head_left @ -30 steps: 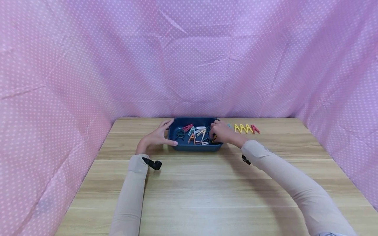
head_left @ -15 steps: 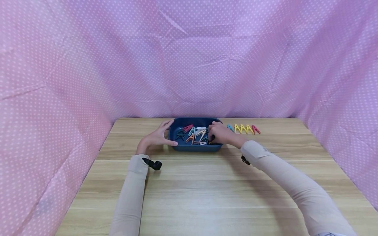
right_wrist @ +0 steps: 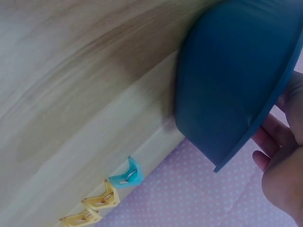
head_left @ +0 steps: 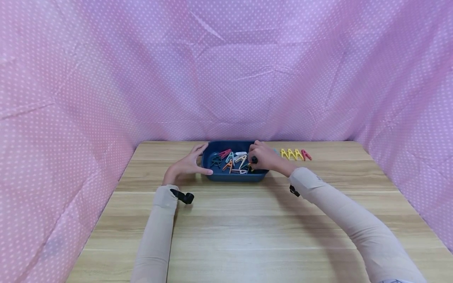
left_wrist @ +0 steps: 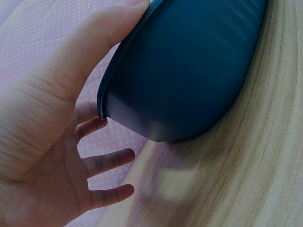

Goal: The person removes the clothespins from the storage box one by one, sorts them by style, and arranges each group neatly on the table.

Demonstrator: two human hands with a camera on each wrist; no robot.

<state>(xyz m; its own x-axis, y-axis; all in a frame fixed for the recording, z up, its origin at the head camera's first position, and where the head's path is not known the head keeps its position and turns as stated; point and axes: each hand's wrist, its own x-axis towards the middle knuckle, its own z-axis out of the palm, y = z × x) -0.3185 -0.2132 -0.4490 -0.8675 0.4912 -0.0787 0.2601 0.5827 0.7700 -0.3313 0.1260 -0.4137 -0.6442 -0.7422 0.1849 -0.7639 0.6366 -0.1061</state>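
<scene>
My left hand [head_left: 187,163] is at the left end of a dark blue plastic bin [head_left: 233,177], thumb on the rim, fingers spread and mostly straight. In the left wrist view, the thumb of this hand [left_wrist: 42,137] lies on the rim of the bin [left_wrist: 180,71]. Down inside the bin's right end, my right hand [head_left: 267,158] has curled fingers around a small black object [head_left: 254,160] whose kind is too small to tell. Spring clips, including a red clip [head_left: 225,153], an orange clip [head_left: 229,165] and a dark green clip [head_left: 216,160], lie loose in the bin.
Right of the bin, a row of clips stands on the wooden table [head_left: 226,228]: a turquoise clip [right_wrist: 128,176], several yellow clips [head_left: 290,154] and a red one at the end. A pink dotted cloth [head_left: 226,78] hangs behind the table's back edge.
The right hand has shifted slightly within the bin's right end and risen a little, with the black object showing at its fingers. Clips near it have shifted slightly. The left hand stays put.
</scene>
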